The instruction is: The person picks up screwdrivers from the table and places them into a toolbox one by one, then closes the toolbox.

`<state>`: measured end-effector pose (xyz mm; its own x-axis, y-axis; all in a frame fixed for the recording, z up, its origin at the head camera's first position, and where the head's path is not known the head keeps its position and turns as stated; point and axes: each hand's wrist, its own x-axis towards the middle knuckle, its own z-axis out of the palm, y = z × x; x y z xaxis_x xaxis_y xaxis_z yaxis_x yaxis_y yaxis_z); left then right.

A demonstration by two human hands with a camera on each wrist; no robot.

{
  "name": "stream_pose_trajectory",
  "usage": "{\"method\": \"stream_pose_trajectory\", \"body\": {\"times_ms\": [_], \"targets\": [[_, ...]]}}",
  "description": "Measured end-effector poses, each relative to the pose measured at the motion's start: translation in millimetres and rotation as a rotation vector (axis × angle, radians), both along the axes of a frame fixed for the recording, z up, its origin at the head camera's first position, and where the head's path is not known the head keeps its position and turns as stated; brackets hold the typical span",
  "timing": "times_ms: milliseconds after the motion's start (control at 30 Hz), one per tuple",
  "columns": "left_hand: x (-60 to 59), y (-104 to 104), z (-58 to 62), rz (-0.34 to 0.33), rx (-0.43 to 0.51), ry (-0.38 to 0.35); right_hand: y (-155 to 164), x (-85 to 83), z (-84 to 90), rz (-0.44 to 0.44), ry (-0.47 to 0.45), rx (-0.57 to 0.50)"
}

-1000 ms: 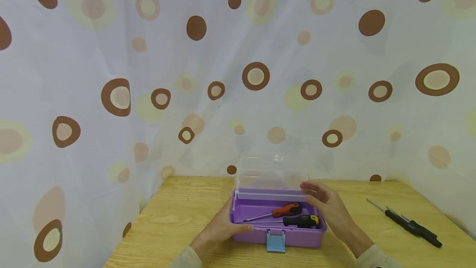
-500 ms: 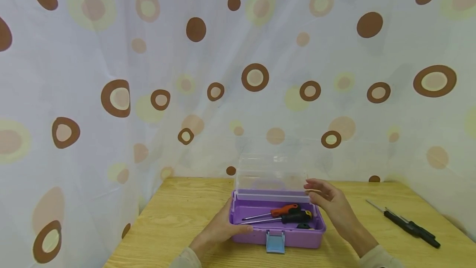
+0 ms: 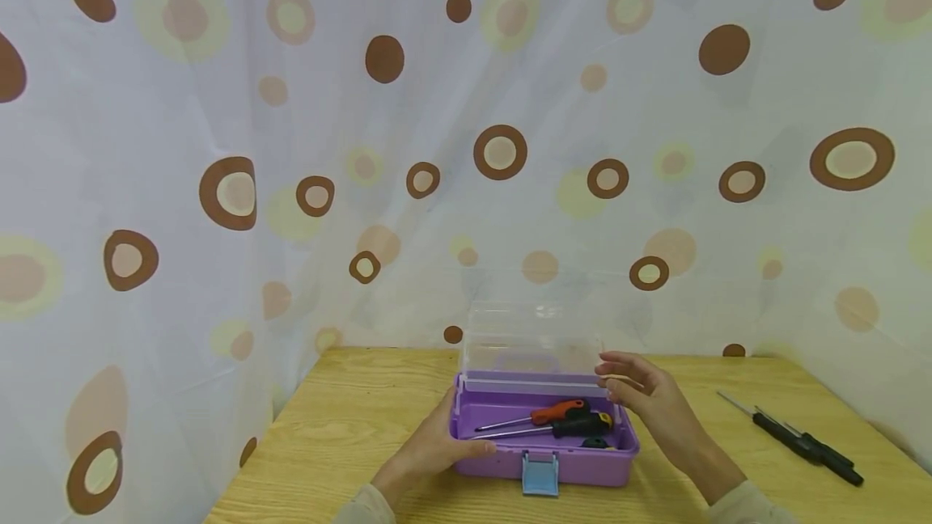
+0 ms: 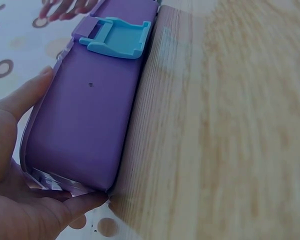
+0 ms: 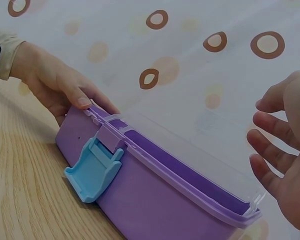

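Observation:
A purple toolbox (image 3: 575,463) (image 4: 90,115) (image 5: 160,200) with a light blue latch (image 3: 540,473) (image 5: 93,170) sits on the wooden table (image 3: 349,427), its clear lid (image 3: 535,338) standing upright. Inside lie an orange-handled screwdriver (image 3: 557,412) and a black-and-yellow one (image 3: 578,424). My left hand (image 3: 429,447) (image 4: 20,200) holds the box's left end, thumb on the front rim. My right hand (image 3: 644,395) (image 5: 285,160) hovers by the lid's right edge with loosely spread fingers, holding nothing.
Two black tools (image 3: 801,441) lie on the table at the far right near its edge. A spotted white curtain (image 3: 466,144) hangs close behind and around the table.
The black-and-yellow screwdriver has shifted up against the orange one inside the box. My right hand has drawn slightly right, away from the lid. The left hand has stayed put.

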<state>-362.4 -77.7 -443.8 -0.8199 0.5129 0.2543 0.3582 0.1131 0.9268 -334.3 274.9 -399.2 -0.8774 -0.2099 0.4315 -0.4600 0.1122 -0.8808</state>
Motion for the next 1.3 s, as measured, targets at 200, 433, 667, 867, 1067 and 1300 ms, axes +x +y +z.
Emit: {"method": "stream_pose_trajectory", "body": {"times_ms": [200,433,667,867,1067,1300], "targets": [[-0.4,0.1,-1.8,0.008,0.016,-0.010,2.2,1.3,0.3,0.004,-0.015,0.012],[-0.1,-0.1,-1.3,0.020,0.013,-0.006,5.4,1.8,0.7,0.037,-0.015,0.019],[-0.5,-0.2,-1.5,0.007,0.005,0.005,17.9,5.0,-2.4,0.012,-0.002,0.045],[-2.4,-0.3,-1.3,-0.019,0.002,0.029,35.7,6.0,-5.7,-0.020,0.015,0.064],[-2.2,0.2,-1.1,-0.012,0.007,0.021,55.6,5.4,-10.4,-0.038,0.030,0.080],[-1.9,-0.7,-1.2,-0.009,0.013,0.005,89.6,3.7,-16.7,-0.119,0.028,0.093]]}}
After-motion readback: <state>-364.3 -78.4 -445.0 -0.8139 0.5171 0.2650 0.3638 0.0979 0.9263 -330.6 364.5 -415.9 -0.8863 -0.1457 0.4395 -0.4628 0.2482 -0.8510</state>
